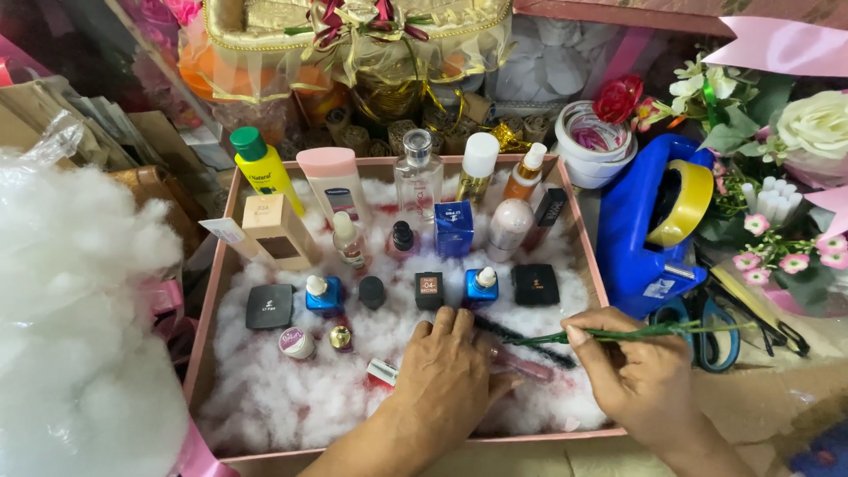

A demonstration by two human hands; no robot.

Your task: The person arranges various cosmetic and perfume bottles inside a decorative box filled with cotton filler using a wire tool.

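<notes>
our left hand (450, 375) lies flat, fingers spread, on the white stuffing in the pink box (212, 309), over a pink tube (521, 365) | our right hand (632, 367) pinches a green stem (654, 331) at the box's right edge | blue tape dispenser (640, 238) just behind

Single head-worn view, looking steeply down and forward from close range onto pink gift tray (215, 265) of cosmetics, both hands at bottom edge, clutter crowding behind.
</notes>
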